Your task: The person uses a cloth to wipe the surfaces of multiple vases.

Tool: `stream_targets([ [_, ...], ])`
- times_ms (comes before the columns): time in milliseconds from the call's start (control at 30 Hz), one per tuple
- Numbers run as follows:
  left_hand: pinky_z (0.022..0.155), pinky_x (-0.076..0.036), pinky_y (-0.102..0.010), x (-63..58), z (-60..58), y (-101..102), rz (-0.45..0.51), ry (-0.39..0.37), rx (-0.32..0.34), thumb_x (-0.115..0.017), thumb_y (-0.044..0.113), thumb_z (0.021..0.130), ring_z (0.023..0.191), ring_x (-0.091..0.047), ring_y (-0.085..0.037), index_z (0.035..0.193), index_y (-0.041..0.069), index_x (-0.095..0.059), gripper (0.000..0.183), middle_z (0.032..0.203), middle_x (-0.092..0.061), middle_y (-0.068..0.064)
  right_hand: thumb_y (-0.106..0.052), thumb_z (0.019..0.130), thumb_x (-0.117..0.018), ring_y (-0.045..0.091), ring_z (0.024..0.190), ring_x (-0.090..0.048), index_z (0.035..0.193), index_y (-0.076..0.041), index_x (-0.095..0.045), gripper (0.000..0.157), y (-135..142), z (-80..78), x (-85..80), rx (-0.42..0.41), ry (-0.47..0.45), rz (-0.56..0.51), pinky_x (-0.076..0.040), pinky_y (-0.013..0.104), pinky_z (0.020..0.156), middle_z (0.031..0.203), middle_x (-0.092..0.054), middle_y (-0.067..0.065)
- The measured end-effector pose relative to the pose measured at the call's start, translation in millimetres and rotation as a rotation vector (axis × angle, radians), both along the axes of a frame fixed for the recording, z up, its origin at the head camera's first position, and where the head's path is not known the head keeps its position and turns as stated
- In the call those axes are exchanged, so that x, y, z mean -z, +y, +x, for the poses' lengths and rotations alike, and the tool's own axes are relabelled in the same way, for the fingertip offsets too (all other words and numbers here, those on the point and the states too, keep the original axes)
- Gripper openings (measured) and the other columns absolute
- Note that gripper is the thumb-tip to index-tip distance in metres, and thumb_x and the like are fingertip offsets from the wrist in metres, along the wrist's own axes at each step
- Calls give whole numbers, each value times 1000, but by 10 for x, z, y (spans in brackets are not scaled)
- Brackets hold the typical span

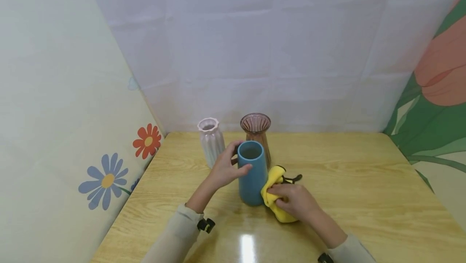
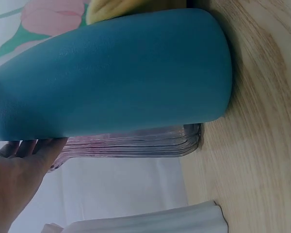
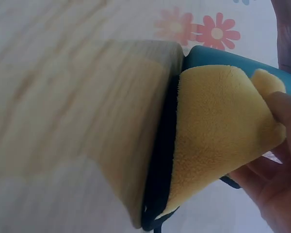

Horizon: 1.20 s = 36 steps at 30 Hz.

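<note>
A tall blue vase [image 1: 252,178] stands upright on the wooden table. My left hand [image 1: 226,168] grips it near the rim from the left, thumb across the front and fingers behind. In the left wrist view the smooth side of the blue vase [image 2: 121,77] fills much of the picture. My right hand [image 1: 295,200] pinches a yellow cloth [image 1: 282,214] with dark edging against the vase's lower right side. Seen from the right wrist, the fuzzy cloth [image 3: 218,131] hangs from the fingers and covers part of the vase [image 3: 223,57].
Behind the blue vase stands a purplish glass vase [image 1: 256,124] with a flared, ribbed top, partly hidden. To its left is a pale pink fluted vase [image 1: 211,141]. A white sheet [image 1: 273,52] hangs along the table's [image 1: 349,166] back edge; flower-patterned panels flank both sides.
</note>
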<state>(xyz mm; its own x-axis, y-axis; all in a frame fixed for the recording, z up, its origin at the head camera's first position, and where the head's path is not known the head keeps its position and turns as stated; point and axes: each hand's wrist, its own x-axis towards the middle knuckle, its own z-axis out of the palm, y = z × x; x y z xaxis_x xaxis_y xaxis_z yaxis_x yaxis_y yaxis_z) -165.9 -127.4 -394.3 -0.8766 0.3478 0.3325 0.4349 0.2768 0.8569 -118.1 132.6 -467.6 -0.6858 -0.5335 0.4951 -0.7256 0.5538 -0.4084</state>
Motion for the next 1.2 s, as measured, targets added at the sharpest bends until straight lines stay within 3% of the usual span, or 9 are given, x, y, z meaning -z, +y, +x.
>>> stream_targets([
  [100, 103, -51, -53, -2, 3, -9, 5, -2, 19, -79, 13, 84, 126, -56, -32, 143, 6, -45, 69, 133, -60, -13, -1, 81, -74, 19, 100, -73, 109, -13, -80, 31, -6, 10, -9, 8, -45, 62, -61, 37, 83, 108, -77, 0],
  [267, 105, -49, -55, -14, -11, -25, 14, -17, 41, -78, 13, 84, 128, -55, -34, 144, 3, -45, 69, 134, -59, -16, -1, 78, -73, 12, 92, -71, 102, -17, -81, 30, -33, -6, -60, -5, -43, 140, -60, 32, 77, 102, -77, -5],
  [467, 105, -49, -53, 26, -67, -42, 19, -5, 72, -78, 14, 85, 128, -55, -32, 144, 5, -45, 69, 134, -59, -14, -7, 78, -73, 12, 93, -71, 101, -20, -82, 28, -42, -58, -40, 3, -118, 264, -59, 34, 78, 100, -77, -6],
  [600, 109, -45, -54, 65, -68, -62, 59, 13, 97, -78, 10, 86, 131, -53, -33, 146, 3, -44, 69, 137, -58, -16, -7, 80, -71, 6, 81, -66, 106, -18, -81, 30, 4, -84, -107, -29, -195, 268, -55, 28, 69, 103, -77, -3],
  [700, 113, -39, -57, 98, 8, -38, 58, 52, 50, -78, 12, 87, 136, -48, -35, 151, 1, -39, 76, 145, -52, -18, -5, 83, -69, 2, 69, -55, 111, -15, -80, 32, 102, -88, -234, -41, -298, 201, -48, 23, 62, 107, -77, 2],
  [800, 116, -36, -56, 130, 134, 32, 52, 85, -63, -81, 18, 86, 138, -45, -35, 153, 1, -34, 83, 149, -46, -17, -1, 85, -69, 5, 71, -56, 115, -14, -78, 33, 236, -75, -404, -11, -339, 87, -51, 24, 64, 112, -76, 6],
  [967, 113, -40, -54, 98, 315, 207, 68, 104, -261, -86, 28, 81, 132, -49, -31, 148, 4, -40, 84, 141, -50, -14, 6, 82, -73, 11, 78, -65, 115, -12, -78, 38, 374, -77, -692, 104, -138, -139, -56, 25, 63, 114, -75, 9],
  [1067, 110, -43, -55, 64, 360, 303, 53, 106, -334, -87, 35, 79, 128, -50, -29, 145, 6, -43, 84, 137, -52, -10, 11, 78, -73, 7, 74, -64, 113, -11, -78, 41, 376, -87, -820, 174, 36, -282, -54, 18, 59, 111, -76, 8],
  [1200, 102, -49, -54, 35, 371, 387, 30, 86, -403, -87, 42, 78, 122, -53, -27, 142, 11, -44, 83, 133, -53, -6, 13, 77, -72, -2, 90, -67, 114, -10, -78, 44, 316, -99, -926, 207, 195, -449, -53, 9, 69, 112, -75, 7],
])
